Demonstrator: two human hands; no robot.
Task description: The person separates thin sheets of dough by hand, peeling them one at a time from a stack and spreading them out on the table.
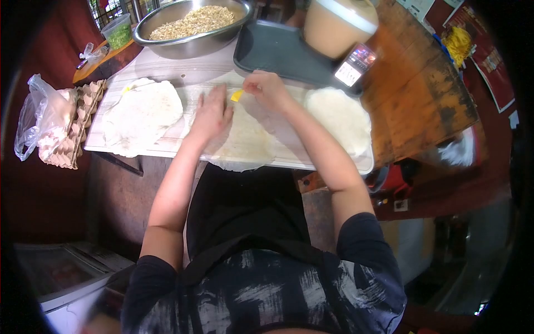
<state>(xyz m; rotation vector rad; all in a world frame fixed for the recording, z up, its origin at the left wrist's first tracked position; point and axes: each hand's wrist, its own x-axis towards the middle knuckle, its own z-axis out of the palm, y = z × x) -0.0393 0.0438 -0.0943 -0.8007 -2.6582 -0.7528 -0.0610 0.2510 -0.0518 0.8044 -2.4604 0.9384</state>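
"On the pale tabletop, between the two hands, what is that bit of yellow?"

"A yellow strip, just right of the left hand and at the fingertips of the right hand."

"And how are the hands set?"

"The right has its thumb and fingers drawn together in a pinch on the strip's upper end. The left is open, palm down with its fingers extended, resting on the thin sheet."

"What do they look like, strip and sheet?"

"The strip is small, flat and bright, its lower end clear of the fingers. The sheet under it is pale and almost see-through, and its near edge hangs over the table's edge."

"Anything alongside?"

"A white round to the left, with a yellow piece near its upper edge, and a thicker-looking round to the right, beside the right forearm."
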